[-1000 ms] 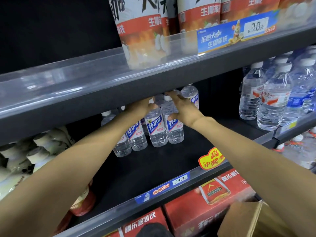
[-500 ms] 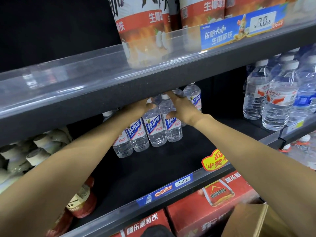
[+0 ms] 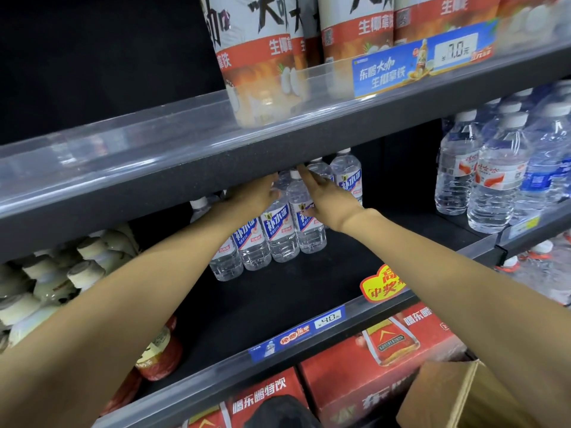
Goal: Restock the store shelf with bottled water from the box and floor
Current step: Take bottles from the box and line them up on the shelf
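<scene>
From the head camera, the left hand (image 3: 253, 196) and right hand (image 3: 324, 202) reached deep under the upper shelf, fingers nearly straight against the water bottles (image 3: 279, 233), likely pushing them rearward to free the shelf (image 3: 278, 298) front. Neither gripped anything.

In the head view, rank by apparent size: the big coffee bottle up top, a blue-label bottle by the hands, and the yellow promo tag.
1. Coffee bottle, largest, though cropped and nearer the camera.
2. Blue-label bottle.
3. Yellow promo tag, smallest, partly hidden by the arm.
</scene>
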Demonstrator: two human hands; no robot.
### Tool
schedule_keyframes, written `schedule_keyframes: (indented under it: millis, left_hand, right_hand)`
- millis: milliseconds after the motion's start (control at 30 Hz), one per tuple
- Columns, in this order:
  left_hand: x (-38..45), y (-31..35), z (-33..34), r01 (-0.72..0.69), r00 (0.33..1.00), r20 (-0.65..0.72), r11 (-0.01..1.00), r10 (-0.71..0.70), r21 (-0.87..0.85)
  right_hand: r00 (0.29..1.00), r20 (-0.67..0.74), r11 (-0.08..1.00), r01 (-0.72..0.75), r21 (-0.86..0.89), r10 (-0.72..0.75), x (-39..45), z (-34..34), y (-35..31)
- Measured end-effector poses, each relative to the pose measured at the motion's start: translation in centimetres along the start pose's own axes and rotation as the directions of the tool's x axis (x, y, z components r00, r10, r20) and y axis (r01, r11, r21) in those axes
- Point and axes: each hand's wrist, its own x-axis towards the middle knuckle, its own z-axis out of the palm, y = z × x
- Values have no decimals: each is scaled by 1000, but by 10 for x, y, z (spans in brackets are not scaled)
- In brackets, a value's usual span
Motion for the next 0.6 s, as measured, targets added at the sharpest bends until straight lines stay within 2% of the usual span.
schedule_keyframes:
  millis: [167, 267, 467, 600]
  left_hand:
    - [-17, 12, -5, -113, 993, -1, 985, 114, 132]
    - [-32, 35, -8, -115, 993, -5, 990, 116, 84]
    - [-61, 86, -10, -222, 975, 3, 969, 223, 109]
    - [-75, 125, -5, -299, 954, 10, 952, 299, 70]
  right_hand:
    - [996, 53, 992, -72, -107, 78, -30, -22, 7]
    - [992, 81, 983, -81, -166, 95, -55, -40, 15]
    - [995, -25, 953, -98, -285, 95, -125, -62, 29]
    - [992, -51, 949, -128, -290, 118, -176, -72, 44]
